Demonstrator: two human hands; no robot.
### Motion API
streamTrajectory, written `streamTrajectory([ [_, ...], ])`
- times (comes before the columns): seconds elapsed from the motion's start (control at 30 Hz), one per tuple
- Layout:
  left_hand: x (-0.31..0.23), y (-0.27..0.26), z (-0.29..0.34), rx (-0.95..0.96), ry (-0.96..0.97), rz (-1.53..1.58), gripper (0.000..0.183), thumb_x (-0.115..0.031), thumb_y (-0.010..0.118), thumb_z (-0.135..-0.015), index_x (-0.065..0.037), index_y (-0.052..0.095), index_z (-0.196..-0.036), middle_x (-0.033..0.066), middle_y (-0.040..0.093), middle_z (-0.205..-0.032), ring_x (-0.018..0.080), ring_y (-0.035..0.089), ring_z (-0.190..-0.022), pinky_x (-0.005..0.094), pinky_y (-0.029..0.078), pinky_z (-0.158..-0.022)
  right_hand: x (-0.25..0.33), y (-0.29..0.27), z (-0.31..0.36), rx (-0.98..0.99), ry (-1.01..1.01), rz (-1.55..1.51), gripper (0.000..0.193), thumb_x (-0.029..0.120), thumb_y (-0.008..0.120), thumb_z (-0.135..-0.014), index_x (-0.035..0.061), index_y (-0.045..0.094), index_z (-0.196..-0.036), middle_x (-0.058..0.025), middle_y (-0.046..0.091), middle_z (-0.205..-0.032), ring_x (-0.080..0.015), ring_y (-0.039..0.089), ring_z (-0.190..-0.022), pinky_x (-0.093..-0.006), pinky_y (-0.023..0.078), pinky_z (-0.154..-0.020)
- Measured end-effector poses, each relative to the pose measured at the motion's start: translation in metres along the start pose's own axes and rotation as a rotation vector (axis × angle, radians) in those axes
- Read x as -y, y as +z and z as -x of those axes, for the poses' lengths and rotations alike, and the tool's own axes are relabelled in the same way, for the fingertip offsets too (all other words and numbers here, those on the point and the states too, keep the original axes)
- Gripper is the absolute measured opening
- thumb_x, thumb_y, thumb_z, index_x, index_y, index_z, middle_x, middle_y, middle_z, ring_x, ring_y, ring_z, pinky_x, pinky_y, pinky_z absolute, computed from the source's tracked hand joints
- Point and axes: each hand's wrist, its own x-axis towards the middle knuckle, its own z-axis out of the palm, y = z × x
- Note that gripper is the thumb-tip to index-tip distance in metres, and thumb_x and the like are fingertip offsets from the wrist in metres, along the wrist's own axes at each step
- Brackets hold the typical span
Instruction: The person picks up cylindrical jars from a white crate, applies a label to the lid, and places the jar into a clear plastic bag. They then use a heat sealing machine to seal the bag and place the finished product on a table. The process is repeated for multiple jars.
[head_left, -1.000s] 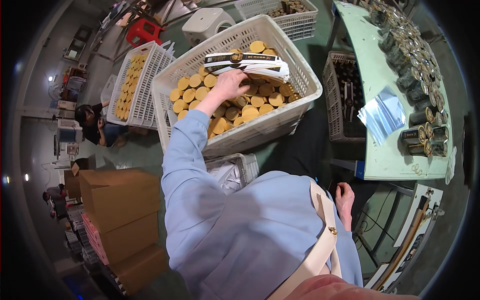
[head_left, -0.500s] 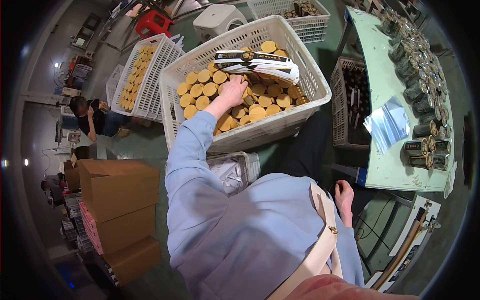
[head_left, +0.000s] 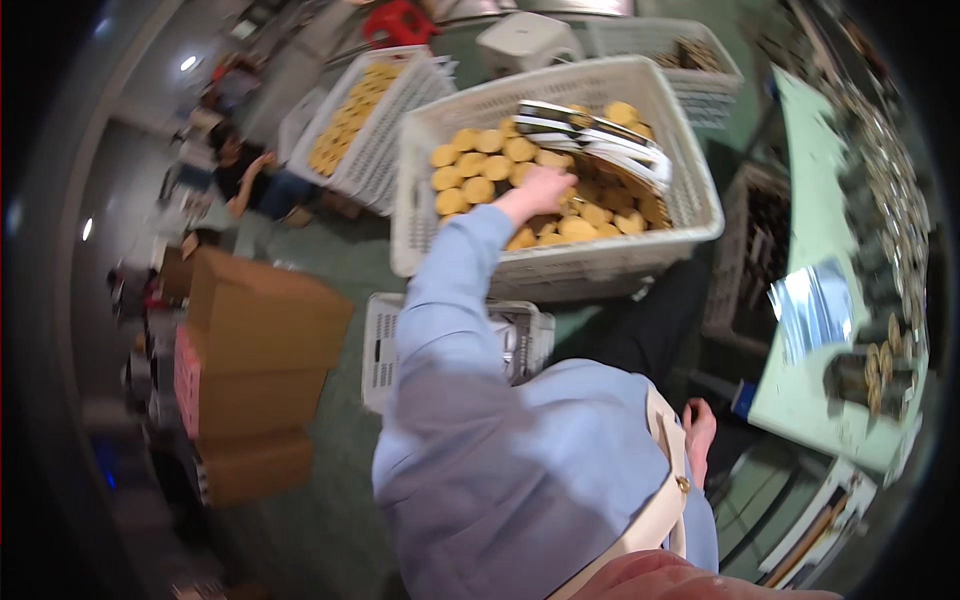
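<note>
My left hand (head_left: 543,192) reaches down into a large white plastic crate (head_left: 655,243), among many cylindrical containers with round yellow lids (head_left: 478,190). Its fingertips are hidden among the lids and blurred, so I cannot tell if they grip one. Beside it, a stack of black-and-white printed strips (head_left: 600,140) lies across the containers at the crate's far right. My right hand (head_left: 699,438) rests low by my right thigh, fingers loosely bent and apart, with nothing visible in it.
A smaller basket (head_left: 380,350) with white material stands below my left arm. Another crate of yellow-lidded containers (head_left: 357,115) is at the far left, near a seated person. Cardboard boxes (head_left: 265,320) stand left. On the right, a pale green table (head_left: 800,400) bears wrapped containers and clear bags (head_left: 815,308).
The whole view has swung, so the crate and table appear farther right and lower. My left hand stays among the lidded containers, and my right hand stays by my thigh.
</note>
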Motion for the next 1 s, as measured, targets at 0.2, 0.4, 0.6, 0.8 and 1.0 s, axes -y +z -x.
streamTrajectory([
  [0.2, -0.009, -0.073, 0.014, -0.081, -0.002, 0.049, 0.061, -0.024, 0.080, -0.066, -0.012, 0.059, -0.122, 0.0148, 0.062, -0.106, 0.0358, 0.061, -0.107, 0.0473, 0.051, -0.089, -0.039, 0.017, 0.009, 0.031, 0.047, -0.033, 0.016, 0.014, 0.063, -0.090, -0.0001, 0.066, -0.096, -0.0192, 0.069, -0.087, -0.0366, 0.067, -0.081, -0.0425, 0.052, -0.074],
  [0.4, -0.066, -0.218, 0.058, -0.317, 0.169, -0.011, 0.046, -0.024, 0.078, -0.065, -0.009, 0.065, -0.106, 0.0144, 0.064, -0.096, 0.0367, 0.065, -0.094, 0.0473, 0.053, -0.080, -0.059, 0.021, 0.001, 0.103, -0.017, -0.086, 0.015, 0.011, 0.062, -0.089, -0.0028, 0.066, -0.094, -0.0191, 0.068, -0.083, -0.0345, 0.067, -0.075, -0.0408, 0.052, -0.070],
  [0.6, -0.231, -0.267, 0.010, -0.320, 0.658, 0.001, 0.041, -0.022, 0.076, -0.067, -0.011, 0.064, -0.104, 0.0137, 0.063, -0.092, 0.0356, 0.066, -0.091, 0.0471, 0.054, -0.077, -0.033, 0.008, -0.005, -0.058, -0.147, -0.112, 0.011, 0.009, 0.059, -0.092, 0.0003, 0.064, -0.097, -0.0204, 0.067, -0.086, -0.0358, 0.067, -0.079, -0.0425, 0.051, -0.071],
  [0.8, -0.404, -0.207, -0.066, -0.091, 0.981, 0.163, 0.043, -0.013, 0.077, -0.065, -0.011, 0.064, -0.106, 0.0108, 0.060, -0.092, 0.0325, 0.063, -0.093, 0.0436, 0.052, -0.081, -0.020, -0.037, 0.036, -0.466, 0.076, -0.040, 0.011, 0.008, 0.061, -0.088, 0.0049, 0.067, -0.096, -0.0150, 0.067, -0.093, -0.0344, 0.066, -0.087, -0.0411, 0.053, -0.074],
  [1.0, -0.515, -0.178, -0.091, 0.057, 1.129, 0.097, 0.053, -0.014, 0.080, -0.064, -0.008, 0.062, -0.114, 0.0124, 0.062, -0.097, 0.0349, 0.063, -0.098, 0.0454, 0.051, -0.083, -0.028, -0.024, 0.070, -0.745, 0.125, -0.115, 0.009, 0.001, 0.063, -0.083, 0.0025, 0.066, -0.091, -0.0141, 0.065, -0.089, -0.0341, 0.066, -0.085, -0.0416, 0.053, -0.075],
])
